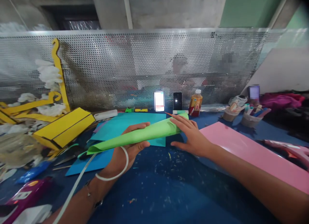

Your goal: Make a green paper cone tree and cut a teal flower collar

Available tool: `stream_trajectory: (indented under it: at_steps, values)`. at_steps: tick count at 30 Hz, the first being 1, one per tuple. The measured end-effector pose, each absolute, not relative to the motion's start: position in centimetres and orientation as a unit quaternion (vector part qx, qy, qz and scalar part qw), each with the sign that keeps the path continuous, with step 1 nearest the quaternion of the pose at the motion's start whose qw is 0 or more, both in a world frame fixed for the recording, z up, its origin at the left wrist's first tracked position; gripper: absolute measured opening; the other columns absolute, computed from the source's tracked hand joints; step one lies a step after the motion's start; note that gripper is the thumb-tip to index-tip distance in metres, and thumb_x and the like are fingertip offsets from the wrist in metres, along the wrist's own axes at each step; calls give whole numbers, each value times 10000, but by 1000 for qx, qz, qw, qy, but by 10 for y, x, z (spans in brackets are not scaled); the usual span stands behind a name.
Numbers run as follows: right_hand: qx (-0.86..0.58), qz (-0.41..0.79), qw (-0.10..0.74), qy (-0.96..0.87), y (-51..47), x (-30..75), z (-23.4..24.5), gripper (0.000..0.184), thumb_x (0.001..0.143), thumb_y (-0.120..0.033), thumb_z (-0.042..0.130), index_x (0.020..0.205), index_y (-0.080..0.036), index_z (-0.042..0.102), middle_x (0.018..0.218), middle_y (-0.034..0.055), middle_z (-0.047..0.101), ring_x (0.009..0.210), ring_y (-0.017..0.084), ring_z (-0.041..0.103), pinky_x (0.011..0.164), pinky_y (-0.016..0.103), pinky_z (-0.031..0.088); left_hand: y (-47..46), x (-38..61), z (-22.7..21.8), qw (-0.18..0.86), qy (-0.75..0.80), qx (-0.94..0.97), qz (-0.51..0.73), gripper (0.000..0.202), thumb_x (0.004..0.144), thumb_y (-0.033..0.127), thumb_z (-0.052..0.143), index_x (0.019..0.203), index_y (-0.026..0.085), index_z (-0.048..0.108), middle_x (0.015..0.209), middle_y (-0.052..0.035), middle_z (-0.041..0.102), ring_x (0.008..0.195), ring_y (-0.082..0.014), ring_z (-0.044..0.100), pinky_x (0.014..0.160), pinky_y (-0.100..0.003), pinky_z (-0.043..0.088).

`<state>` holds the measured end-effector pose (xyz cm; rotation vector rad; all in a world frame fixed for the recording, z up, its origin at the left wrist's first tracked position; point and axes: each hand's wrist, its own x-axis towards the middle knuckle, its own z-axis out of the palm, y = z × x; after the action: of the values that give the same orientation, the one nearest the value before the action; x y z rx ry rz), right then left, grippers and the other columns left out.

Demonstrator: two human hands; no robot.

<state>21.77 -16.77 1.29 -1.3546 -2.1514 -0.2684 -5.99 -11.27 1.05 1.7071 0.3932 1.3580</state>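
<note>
A light green paper rolled into a cone (145,134) lies across the middle, its narrow tip pointing left and its wide mouth at the right. My left hand (129,146) is under the cone with fingers curled round it. A white strap loops round that wrist. My right hand (190,134) rests flat with fingers stretched out against the cone's wide end. Beneath them lie a teal sheet (125,124) and a blue sheet (96,163) on the dark blue table (164,191).
A pink sheet (253,153) lies right. Yellow cardboard pieces (65,127) with white fluff stand left. A bottle (195,103), two phones (177,101), glue sticks and cups of pens (249,117) line the perforated metal screen (135,66). People sit behind it.
</note>
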Motion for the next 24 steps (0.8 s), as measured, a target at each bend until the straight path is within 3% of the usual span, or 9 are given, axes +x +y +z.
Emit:
stream_trajectory:
  at_steps: [5, 9, 20, 24]
  values:
    - [-516, -120, 310, -790, -168, 218, 18, 730, 935, -456, 695, 1579, -327, 377, 1584, 107, 503, 1464, 357, 446, 1119, 595, 376, -112, -60, 8, 475, 140, 666, 558, 475, 792, 361, 882, 1209, 273, 673, 1354, -75, 693, 1302, -301, 619, 1112, -489, 514]
    - [-520, -116, 313, -786, -169, 220, 21, 619, 954, -478, 672, 1513, -307, 470, 1492, 110, 601, 1395, 346, 524, 1093, 564, 379, -114, -59, 7, 510, 160, 641, 551, 458, 834, 328, 846, 1242, 271, 645, 1395, -74, 671, 1332, -294, 600, 1158, -519, 475]
    - [-522, -144, 319, -778, -172, 215, 24, 476, 987, -478, 637, 1402, -257, 563, 1422, 105, 659, 1302, 317, 600, 1035, 502, 401, -127, -45, 8, 531, 222, 624, 529, 571, 830, 271, 832, 1342, 252, 581, 1474, -83, 619, 1298, -278, 623, 1115, -456, 522]
    - [-524, -156, 320, -774, -172, 214, 22, 467, 991, -481, 624, 1401, -264, 575, 1417, 102, 663, 1293, 319, 606, 1034, 508, 414, -128, -42, 7, 532, 226, 622, 529, 518, 876, 289, 782, 1339, 230, 556, 1469, -96, 621, 1313, -271, 617, 1126, -437, 514]
